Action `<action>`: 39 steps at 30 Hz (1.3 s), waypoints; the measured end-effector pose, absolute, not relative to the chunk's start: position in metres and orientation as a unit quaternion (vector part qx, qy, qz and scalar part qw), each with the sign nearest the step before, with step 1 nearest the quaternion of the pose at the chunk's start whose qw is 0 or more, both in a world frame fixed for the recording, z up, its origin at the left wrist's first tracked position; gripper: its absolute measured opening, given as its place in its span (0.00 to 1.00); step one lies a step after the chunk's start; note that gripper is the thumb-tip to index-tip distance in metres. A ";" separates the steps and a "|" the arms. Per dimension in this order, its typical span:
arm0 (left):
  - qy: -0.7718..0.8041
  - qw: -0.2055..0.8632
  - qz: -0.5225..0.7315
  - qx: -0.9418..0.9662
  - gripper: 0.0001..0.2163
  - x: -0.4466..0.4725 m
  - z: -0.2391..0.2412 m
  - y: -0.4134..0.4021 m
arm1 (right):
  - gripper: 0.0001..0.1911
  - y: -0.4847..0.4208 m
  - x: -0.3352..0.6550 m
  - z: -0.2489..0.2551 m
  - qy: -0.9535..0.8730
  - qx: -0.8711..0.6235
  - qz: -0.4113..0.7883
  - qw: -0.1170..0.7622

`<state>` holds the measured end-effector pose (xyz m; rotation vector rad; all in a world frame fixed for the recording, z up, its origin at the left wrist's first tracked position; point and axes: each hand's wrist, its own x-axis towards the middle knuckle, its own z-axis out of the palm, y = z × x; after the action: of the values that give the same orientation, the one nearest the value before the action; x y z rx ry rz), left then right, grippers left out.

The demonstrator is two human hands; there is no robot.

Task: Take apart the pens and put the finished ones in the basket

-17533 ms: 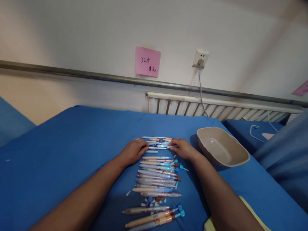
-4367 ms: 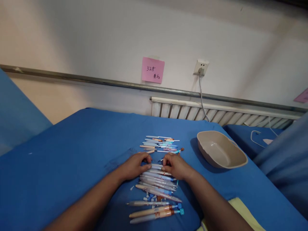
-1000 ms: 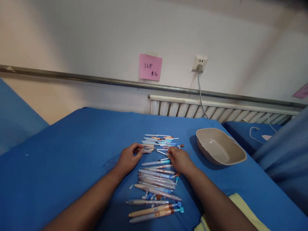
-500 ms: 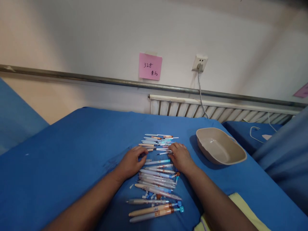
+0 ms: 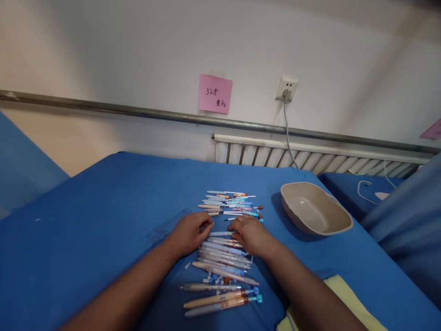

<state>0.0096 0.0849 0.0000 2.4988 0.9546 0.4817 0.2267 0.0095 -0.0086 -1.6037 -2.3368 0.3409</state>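
Note:
My left hand (image 5: 190,232) and my right hand (image 5: 250,234) rest on the blue cloth, fingers curled, on either side of a light blue pen (image 5: 221,233). Each hand's fingertips meet one end of that pen. It lies at the far end of a row of several pens (image 5: 223,258) laid side by side between my wrists. Beyond my hands lies a cluster of thin refills and pen parts (image 5: 229,204). Three more pens (image 5: 220,299) lie nearest me, with small loose caps (image 5: 214,278) just above them.
A beige bowl (image 5: 344,225) stands on the blue cloth (image 5: 103,216) to the right of the pens. A yellow cloth (image 5: 339,287) shows beside my right forearm. Behind are a radiator (image 5: 310,156), a wall socket with a cable (image 5: 286,88) and a pink note (image 5: 215,93).
My right hand has drawn back from the far cluster of parts to the top of the pen row. My left hand has lowered its fingers onto the same pen's other end.

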 end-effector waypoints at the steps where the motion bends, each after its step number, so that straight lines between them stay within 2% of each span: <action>1: 0.326 0.210 0.181 0.904 0.08 0.010 0.000 0.085 | 0.08 0.009 0.226 -0.008 -0.810 -0.555 0.118 0.145; 6: 0.268 0.213 0.188 0.920 0.07 0.010 0.001 0.085 | 0.05 0.009 0.226 -0.011 -0.784 -0.575 0.143 0.188; 18: 0.322 0.236 0.170 0.901 0.12 0.013 -0.006 0.085 | 0.07 0.012 0.222 -0.021 -0.770 -0.547 0.188 0.270; 21: 0.324 0.260 0.200 0.887 0.12 0.012 -0.010 0.085 | 0.06 0.011 0.223 -0.020 -0.766 -0.543 0.182 0.291; 24: 0.302 0.250 0.230 0.891 0.17 0.010 -0.010 0.084 | 0.05 0.013 0.224 -0.022 -0.762 -0.539 0.181 0.309; 28: 0.315 0.258 0.197 0.892 0.13 0.010 -0.005 0.083 | 0.05 0.014 0.225 -0.024 -0.759 -0.529 0.176 0.336; 34: 0.304 0.261 0.223 0.889 0.18 0.011 -0.003 0.084 | 0.05 0.013 0.225 -0.025 -0.769 -0.529 0.179 0.312; 39: 0.338 0.278 0.200 0.877 0.15 0.010 -0.010 0.088 | 0.05 0.012 0.226 -0.023 -0.772 -0.522 0.184 0.313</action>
<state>0.0100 0.0883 -0.0097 2.3537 0.9062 0.5374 0.2258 0.0122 -0.0232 -1.3766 -2.0358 0.4847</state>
